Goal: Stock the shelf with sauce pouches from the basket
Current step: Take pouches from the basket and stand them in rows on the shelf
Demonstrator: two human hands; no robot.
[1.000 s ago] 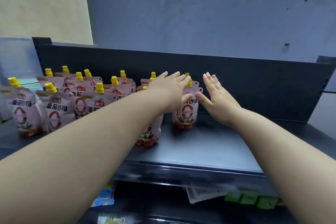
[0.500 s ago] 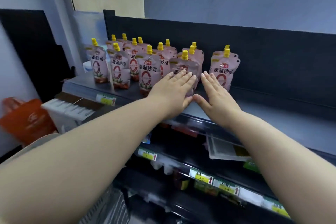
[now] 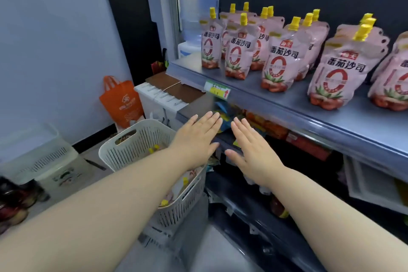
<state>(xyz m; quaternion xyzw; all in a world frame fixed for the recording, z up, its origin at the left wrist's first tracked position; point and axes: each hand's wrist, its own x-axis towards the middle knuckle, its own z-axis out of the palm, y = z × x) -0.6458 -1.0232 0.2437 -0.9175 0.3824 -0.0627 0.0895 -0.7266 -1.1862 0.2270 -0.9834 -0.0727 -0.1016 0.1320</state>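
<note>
Up at two o'clock, the shelf (image 3: 331,104) holds over a dozen standing pouches (image 3: 280,59), while more lie in the basket (image 3: 123,146) at eight o'clock, beside the left hand (image 3: 194,137) and right hand (image 3: 251,150), both flat-fingered and empty.

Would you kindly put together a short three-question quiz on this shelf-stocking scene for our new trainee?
1. True or false: the left hand and the right hand are both open and hold nothing.
2. Fill in: the sauce pouches standing on the shelf have ___ caps.
3. Where is the white basket? A on the shelf; B low down, below the left forearm; C in the right hand.
Key: 1 true; 2 yellow; 3 B.
</note>
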